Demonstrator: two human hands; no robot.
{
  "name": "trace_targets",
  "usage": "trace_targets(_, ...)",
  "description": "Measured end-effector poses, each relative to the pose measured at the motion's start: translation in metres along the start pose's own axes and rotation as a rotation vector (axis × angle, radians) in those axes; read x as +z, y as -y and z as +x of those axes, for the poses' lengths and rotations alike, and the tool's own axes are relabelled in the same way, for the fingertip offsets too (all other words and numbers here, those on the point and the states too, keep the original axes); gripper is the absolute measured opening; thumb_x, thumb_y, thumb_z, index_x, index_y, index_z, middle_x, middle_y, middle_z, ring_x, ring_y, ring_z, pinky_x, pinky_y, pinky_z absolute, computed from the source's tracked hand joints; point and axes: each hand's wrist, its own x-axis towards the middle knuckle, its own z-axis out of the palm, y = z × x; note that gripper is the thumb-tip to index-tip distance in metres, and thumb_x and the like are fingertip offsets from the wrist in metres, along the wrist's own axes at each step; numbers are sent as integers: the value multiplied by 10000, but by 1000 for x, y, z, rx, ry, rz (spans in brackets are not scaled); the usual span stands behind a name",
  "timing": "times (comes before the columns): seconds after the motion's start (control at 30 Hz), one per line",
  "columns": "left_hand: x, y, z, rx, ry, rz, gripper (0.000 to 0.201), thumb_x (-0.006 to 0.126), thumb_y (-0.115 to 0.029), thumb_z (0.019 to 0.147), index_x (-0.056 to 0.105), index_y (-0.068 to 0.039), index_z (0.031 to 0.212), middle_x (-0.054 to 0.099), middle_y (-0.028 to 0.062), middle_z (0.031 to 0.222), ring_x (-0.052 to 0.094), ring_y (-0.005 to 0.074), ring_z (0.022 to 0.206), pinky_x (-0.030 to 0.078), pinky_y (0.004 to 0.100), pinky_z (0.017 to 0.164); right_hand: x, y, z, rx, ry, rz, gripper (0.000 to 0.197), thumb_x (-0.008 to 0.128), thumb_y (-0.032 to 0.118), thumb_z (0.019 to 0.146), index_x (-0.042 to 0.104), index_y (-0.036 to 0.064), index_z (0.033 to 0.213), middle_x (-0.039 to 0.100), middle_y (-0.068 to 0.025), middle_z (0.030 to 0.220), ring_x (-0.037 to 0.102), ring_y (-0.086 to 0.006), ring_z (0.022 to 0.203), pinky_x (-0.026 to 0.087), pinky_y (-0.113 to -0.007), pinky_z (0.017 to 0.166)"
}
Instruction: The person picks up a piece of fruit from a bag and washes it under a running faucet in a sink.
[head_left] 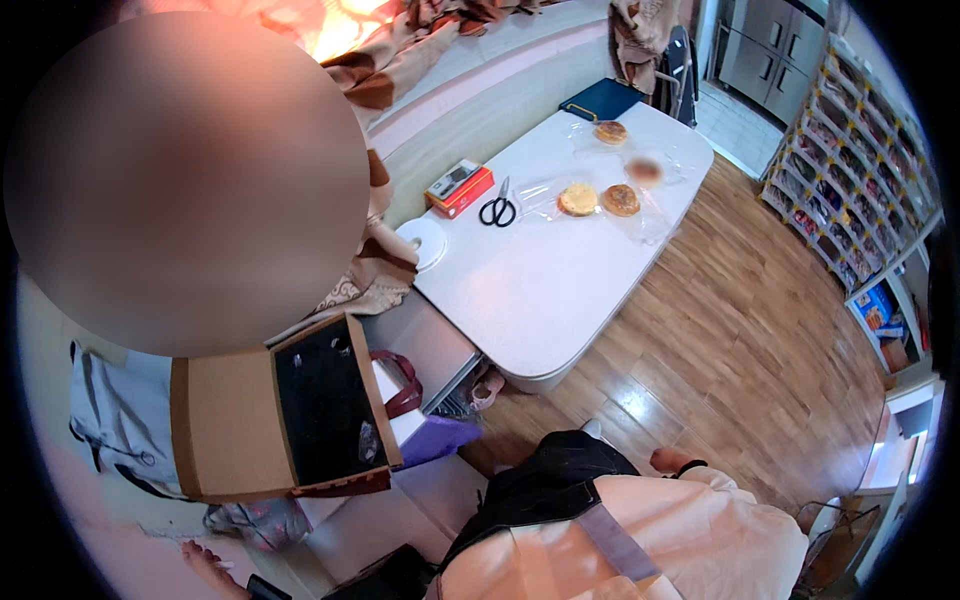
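Note:
My left hand [203,563] is low at the left, by the wall, below the open cardboard box [232,420]. A small white thing lies against its fingers; I cannot make out what it is. My right hand [666,460], with a dark band at the wrist, hangs by my side over the wooden floor, its fingers too small to read. The box's black-lined half holds a few small clear-wrapped bits. On the white table [530,300], well ahead of both hands, round buns [577,199] lie on clear plastic bags beside black-handled scissors [497,206].
A red box [459,190], a white disc [421,244] and a dark blue tray [602,98] are along the table's wall side. Beside the cardboard box sits a purple bag [437,442]. A tall rack [845,170] stands at right. A large blur covers the upper left.

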Motion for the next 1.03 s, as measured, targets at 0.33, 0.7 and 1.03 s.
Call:
trace_targets(0.33,227,-215,-229,420,744,-446,545,462,-34,856,266,-95,1361,421,171,1285,503,187,1032,429,281,877,-130,-74,-65,551,-421,789,270,514,207,806,613,-20,916,645,-178,876,616,-311,798,481,-384,714)
trace_targets(0.7,511,-125,-432,-38,1553,-137,334,479,-65,786,483,-31,1119,561,55,915,501,90,657,416,208,536,14,-72,-157,805,-920,1617,169,485,109,853,548,16,979,598,-84,829,562,-155,724,456,-296,617)
trace_targets(1.03,636,-39,-624,-274,2218,420,277,444,-103,725,544,-4,963,547,64,673,459,100,556,366,227,469,-438,-13,-454,169,-2181,73,654,419,512,849,439,-14,1237,468,-225,1212,444,-329,1125,280,-437,997)
